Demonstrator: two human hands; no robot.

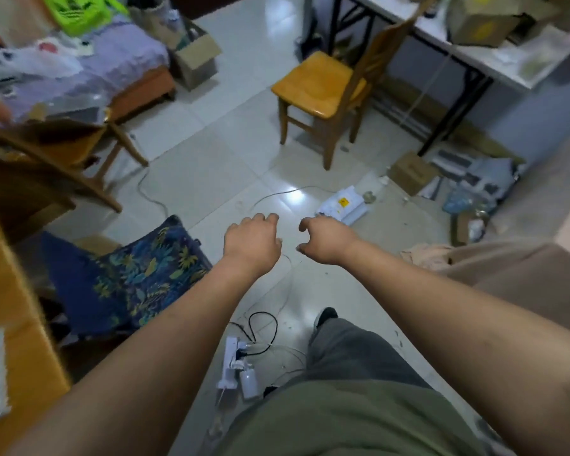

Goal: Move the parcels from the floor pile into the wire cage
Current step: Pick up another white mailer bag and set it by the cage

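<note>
Both arms reach forward over the tiled floor. My left hand and my right hand hover side by side with loosely curled fingers and hold nothing. Just beyond my right hand a white parcel with a yellow sticker lies on the floor. Farther right, by the table legs, lies a pile with a small brown cardboard box and grey and white mailer bags. No wire cage is in view.
A wooden chair stands ahead, a white table with boxes behind it. A power strip with cables lies by my foot. A blue patterned cushion lies left, a beige sofa right, an open carton at the back.
</note>
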